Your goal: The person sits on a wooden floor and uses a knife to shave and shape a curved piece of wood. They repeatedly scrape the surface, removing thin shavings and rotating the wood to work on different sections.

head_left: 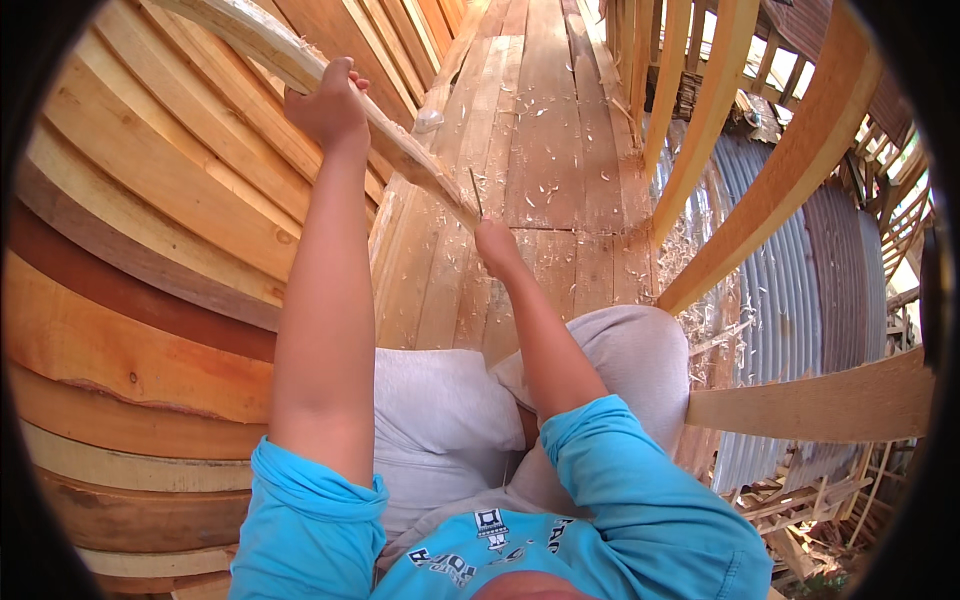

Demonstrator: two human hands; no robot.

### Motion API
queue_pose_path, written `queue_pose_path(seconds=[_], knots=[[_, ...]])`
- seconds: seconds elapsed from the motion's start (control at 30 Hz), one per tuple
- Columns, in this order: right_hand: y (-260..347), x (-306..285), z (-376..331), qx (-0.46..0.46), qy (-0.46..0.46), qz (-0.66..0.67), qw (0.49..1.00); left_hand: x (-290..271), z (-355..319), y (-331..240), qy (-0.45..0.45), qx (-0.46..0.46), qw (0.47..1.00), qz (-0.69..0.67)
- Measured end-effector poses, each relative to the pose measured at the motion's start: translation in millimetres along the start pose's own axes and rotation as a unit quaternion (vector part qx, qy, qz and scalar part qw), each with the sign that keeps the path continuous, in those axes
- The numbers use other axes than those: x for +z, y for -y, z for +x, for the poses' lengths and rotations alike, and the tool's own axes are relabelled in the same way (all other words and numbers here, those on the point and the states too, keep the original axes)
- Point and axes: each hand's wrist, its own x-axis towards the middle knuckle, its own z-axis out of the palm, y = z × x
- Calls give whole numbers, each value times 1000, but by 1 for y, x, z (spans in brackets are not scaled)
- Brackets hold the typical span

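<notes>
A long, pale wooden stick (405,148) slants from the upper left down toward the middle, its sides rough and whittled. My left hand (330,107) is wrapped around it partway along, with the arm stretched far forward. Close to the stick's lower end, my right hand (495,246) is closed on what looks like a knife; its thin, dark blade (475,190) sticks up beside the wood. The knife's handle is hidden inside the fist. Whether the blade touches the stick I cannot tell.
Curled shavings litter the plank floor (545,190). Stacked boards (150,180) line the left side. Upright wooden posts (790,180) stand on the right, with corrugated metal sheets (765,290) beyond them. My bent legs (620,350) are just below my hands.
</notes>
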Motion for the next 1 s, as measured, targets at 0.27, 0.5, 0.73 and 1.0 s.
queue_pose_path(seconds=[0.27, 0.5, 0.73, 1.0], knots=[[36, 6, -9, 54, -6, 8, 998, 8, -16, -16, -11, 25, 997, 71], [81, -20, -29, 1, -10, 75, 997, -3, -7, -2, -55, 80, 983, 154], [43, -15, -13, 26, -24, 55, 998, 25, -16, 10, -62, 110, 971, 204], [13, -3, -6, -34, -108, 94, 989, 55, -41, -7, -29, 125, 979, 160]])
